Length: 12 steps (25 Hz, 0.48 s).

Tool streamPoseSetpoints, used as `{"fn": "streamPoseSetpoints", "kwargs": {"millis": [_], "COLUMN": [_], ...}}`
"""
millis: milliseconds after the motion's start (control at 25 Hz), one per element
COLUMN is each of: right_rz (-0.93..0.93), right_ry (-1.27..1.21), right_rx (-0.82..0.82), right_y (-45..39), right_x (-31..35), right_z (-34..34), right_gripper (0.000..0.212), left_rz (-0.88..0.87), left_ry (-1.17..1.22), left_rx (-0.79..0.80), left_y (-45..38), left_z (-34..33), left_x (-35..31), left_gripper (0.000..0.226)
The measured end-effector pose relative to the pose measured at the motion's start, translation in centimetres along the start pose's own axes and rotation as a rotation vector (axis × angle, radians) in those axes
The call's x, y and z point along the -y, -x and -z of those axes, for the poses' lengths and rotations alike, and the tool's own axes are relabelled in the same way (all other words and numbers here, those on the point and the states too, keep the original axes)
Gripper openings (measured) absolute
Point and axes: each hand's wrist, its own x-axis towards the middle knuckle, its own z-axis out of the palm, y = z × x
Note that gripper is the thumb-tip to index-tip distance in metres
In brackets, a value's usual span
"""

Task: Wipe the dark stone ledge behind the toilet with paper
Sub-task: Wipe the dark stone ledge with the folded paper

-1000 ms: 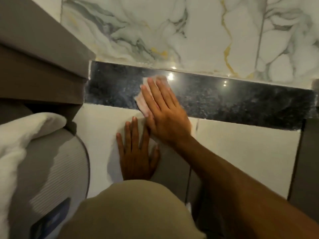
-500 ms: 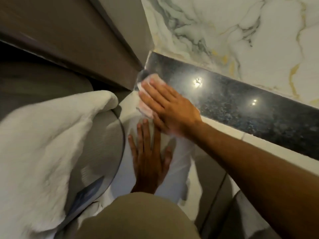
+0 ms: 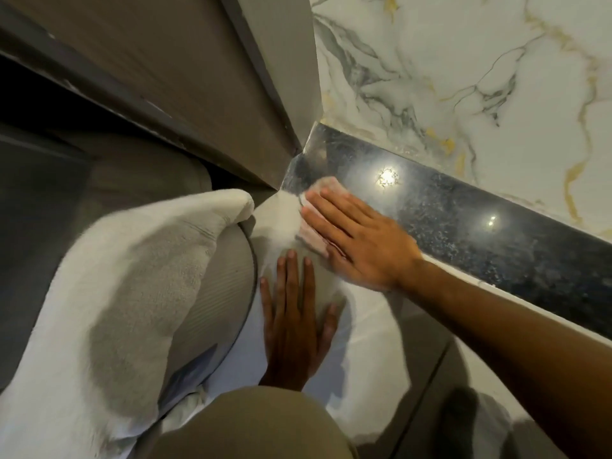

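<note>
The dark speckled stone ledge (image 3: 480,220) runs from the left corner down to the right, below the marble wall. My right hand (image 3: 357,240) lies flat on a folded piece of pale paper (image 3: 313,212), pressing it on the ledge near its left end, with the paper hanging over the front edge. My left hand (image 3: 294,323) rests flat with fingers spread on the white tiled face (image 3: 374,342) below the ledge, holding nothing. Most of the paper is hidden under my fingers.
A white towel (image 3: 109,309) drapes over a round grey object (image 3: 215,293) at the left. A brown cabinet or door frame (image 3: 198,94) meets the ledge at its left corner. White marble wall with grey and gold veins (image 3: 463,77) rises behind.
My right hand has slid the paper leftward along the ledge toward the corner. The view has swung left and tilted. My left hand stays on the tile face.
</note>
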Motion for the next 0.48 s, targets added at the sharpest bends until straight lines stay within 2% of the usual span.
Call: {"fn": "streamPoseSetpoints", "kwargs": {"millis": [40, 120, 200, 240, 320, 400, 480], "right_rz": [-0.021, -0.237, -0.484, -0.513, -0.351, -0.192, -0.214], "right_ry": [-0.003, -0.02, -0.077, -0.087, -0.099, -0.139, -0.159], "right_rx": [-0.014, -0.094, -0.212, -0.214, -0.136, -0.07, -0.069], "right_y": [0.9, -1.0, -5.1, -6.6, -6.4, -2.5, -0.5], "right_x": [-1.0, -2.1, -0.8, 0.6, 3.7, 5.0, 3.4], "right_z": [0.0, 0.8, 1.2, 1.1, 0.0, -1.0, -1.0], "right_gripper": [0.078, 0.078, 0.078, 0.077, 0.078, 0.078, 0.077], "left_rz": [0.005, 0.016, 0.022, 0.024, 0.023, -0.003, -0.007], "left_ry": [0.011, 0.014, -0.008, -0.017, -0.026, -0.03, -0.026], "left_rx": [0.014, 0.016, -0.003, -0.012, -0.006, 0.021, 0.04], "left_y": [0.0, -0.2, -0.6, -0.7, -0.3, 0.5, 1.0], "left_z": [0.2, 0.4, 0.2, 0.0, 0.0, 0.1, 0.2], "left_x": [-0.2, -0.5, -0.7, -0.7, -0.4, -0.3, -0.3], "left_gripper": [0.08, 0.08, 0.08, 0.081, 0.08, 0.08, 0.08]}}
